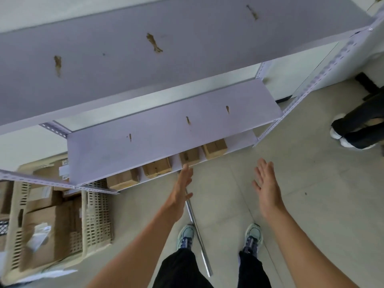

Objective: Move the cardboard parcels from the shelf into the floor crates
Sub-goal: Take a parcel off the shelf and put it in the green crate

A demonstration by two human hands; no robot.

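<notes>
Several cardboard parcels sit in a row on the lowest shelf of the white metal rack [166, 132], partly hidden under the shelf board above: one at the left [122, 180], one beside it [157, 168], one in the middle [190, 156], one at the right [215, 148]. My left hand [182, 185] reaches forward with straight fingers, its fingertips just below the middle parcel at the shelf edge. My right hand [267, 185] hovers open over the floor, holding nothing. A beige slotted floor crate [97, 217] at the left holds several parcels [47, 231].
A metal rod [199, 233] lies on the tiled floor between my feet. Another person's legs and white shoes [351, 129] stand at the right near the rack's corner post. A second crate edge shows at the far left [4, 227].
</notes>
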